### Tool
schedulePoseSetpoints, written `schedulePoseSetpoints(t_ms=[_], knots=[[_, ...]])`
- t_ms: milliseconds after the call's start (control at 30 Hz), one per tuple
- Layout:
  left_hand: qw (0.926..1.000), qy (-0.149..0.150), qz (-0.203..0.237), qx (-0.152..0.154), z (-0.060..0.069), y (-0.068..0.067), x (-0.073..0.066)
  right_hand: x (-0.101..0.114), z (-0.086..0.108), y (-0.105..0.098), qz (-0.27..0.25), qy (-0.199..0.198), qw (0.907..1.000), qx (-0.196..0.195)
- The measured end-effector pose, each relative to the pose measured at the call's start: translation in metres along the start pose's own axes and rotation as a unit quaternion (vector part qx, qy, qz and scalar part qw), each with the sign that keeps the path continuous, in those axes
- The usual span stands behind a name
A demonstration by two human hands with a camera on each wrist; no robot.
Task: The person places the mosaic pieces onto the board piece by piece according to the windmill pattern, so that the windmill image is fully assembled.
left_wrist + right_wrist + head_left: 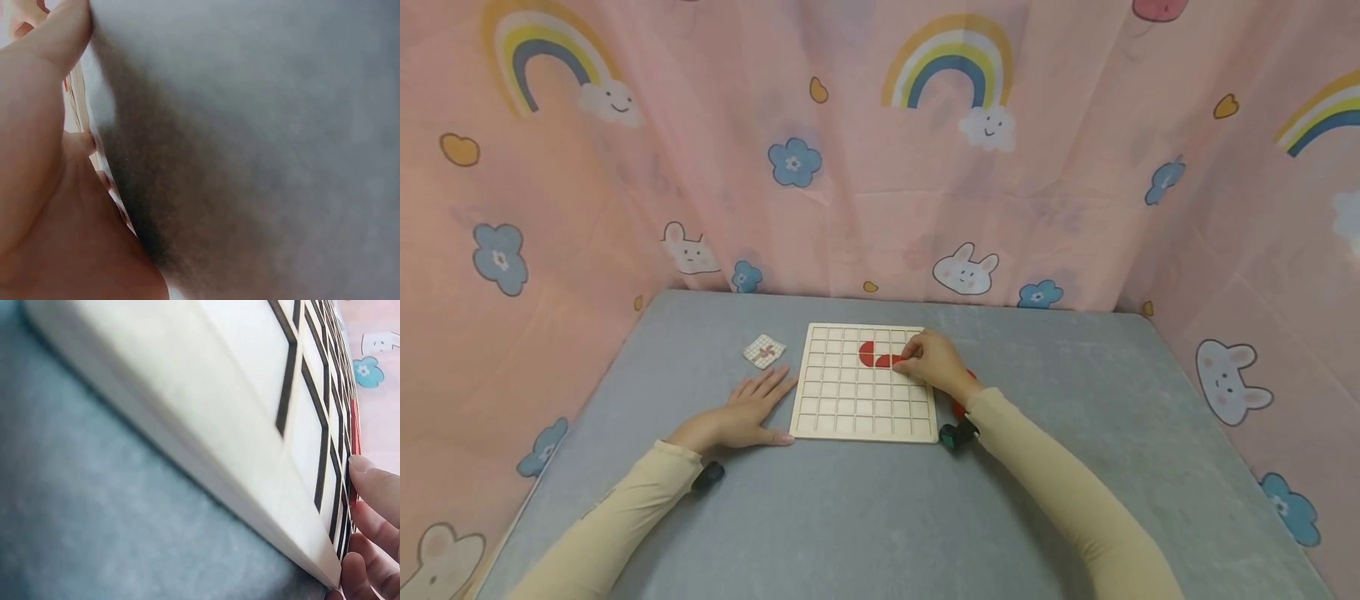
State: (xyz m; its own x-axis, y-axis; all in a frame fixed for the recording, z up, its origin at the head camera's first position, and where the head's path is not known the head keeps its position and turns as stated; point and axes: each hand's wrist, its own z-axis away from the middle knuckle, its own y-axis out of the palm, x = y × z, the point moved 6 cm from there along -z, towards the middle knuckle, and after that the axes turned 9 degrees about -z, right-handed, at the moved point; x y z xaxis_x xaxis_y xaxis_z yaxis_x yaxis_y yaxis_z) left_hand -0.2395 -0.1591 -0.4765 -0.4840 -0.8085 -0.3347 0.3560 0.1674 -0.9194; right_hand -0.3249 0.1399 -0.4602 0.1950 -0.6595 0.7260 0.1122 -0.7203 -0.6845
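A pale wooden grid board [865,408] lies flat on the table. Red pieces with curved edges [867,354] sit in its cells near the upper middle. My right hand [936,362] reaches over the board's right side and pinches a red piece [897,359] between thumb and fingers, low over the cells. In the right wrist view, the thumb [375,484] and curled fingers are at the red piece, partly hiding it. My left hand [748,412] rests on the table with fingers spread, its fingertips by the board's left edge.
A small card [764,352] printed with a grid and a red pattern lies left of the board. More red pieces [959,408] lie right of it, partly hidden by my right wrist. The grey-covered table [850,517] meets a pink patterned curtain [865,225] behind.
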Motion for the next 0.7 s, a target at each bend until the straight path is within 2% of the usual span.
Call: schedulePoseSetpoints(t_ms=[200, 367, 700], knots=[[0.9996, -0.015, -0.018, 0.013, 0.0005, 0.0007, 0.0, -0.0024, -0.0001, 0.0003, -0.016, 0.001, 0.9999, 0.004], [0.9997, -0.014, -0.018, 0.012, -0.0003, 0.0007, 0.0003, -0.0076, -0.0013, 0.0012, -0.042, 0.005, 0.999, 0.015], [0.9998, -0.012, -0.015, 0.011, 0.0002, -0.0004, -0.001, -0.0099, -0.0026, 0.0013, -0.059, -0.005, 0.9978, 0.029]])
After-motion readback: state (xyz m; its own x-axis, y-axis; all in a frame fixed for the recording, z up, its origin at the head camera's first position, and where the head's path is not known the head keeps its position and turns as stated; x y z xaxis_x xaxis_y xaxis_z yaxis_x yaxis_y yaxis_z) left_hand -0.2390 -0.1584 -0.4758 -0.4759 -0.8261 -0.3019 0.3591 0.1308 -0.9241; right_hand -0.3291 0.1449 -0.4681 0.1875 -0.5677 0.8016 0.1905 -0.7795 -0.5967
